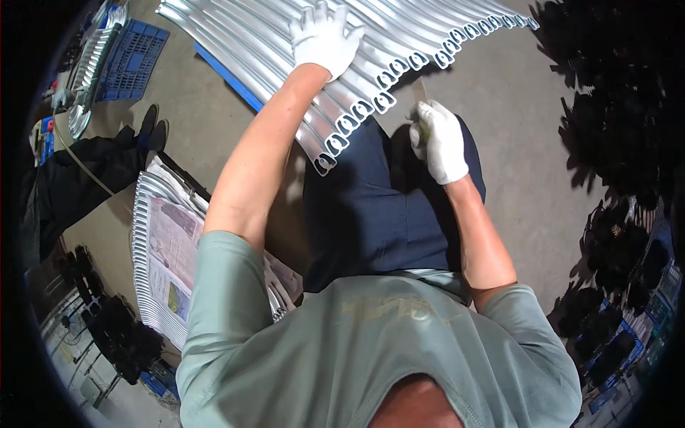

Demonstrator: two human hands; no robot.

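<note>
While one white-gloved left hand [327, 39] lies palm-down with fingers spread wide on a row of silver, ribbed metal profiles [260, 53], one white-gloved right hand [444, 146] is closed around one slim tool with a flat, narrow blade [420, 90]; its handle is mostly hidden in the fist, kind not certain. Blade points forward from the right-hand grip, leaning slightly left, apart from the metal. Profiles: forward and left of that grip, directly beneath the left palm; long axis runs from far left to near right, open hollow ends facing the right-hand side. Ends counted: roughly seventeen, exact total uncertain, edge line staggered. One blue straight edge [232, 78] shows beneath the row, left of both hands. Farther left of the grips: one blue lattice plastic crate [132, 60] and two dark shoes [153, 132] of another person. Behind and left of the left hand: one second stack of silver profiles [143, 264], carrying printed paper sheets [175, 232], number unclear.
</note>
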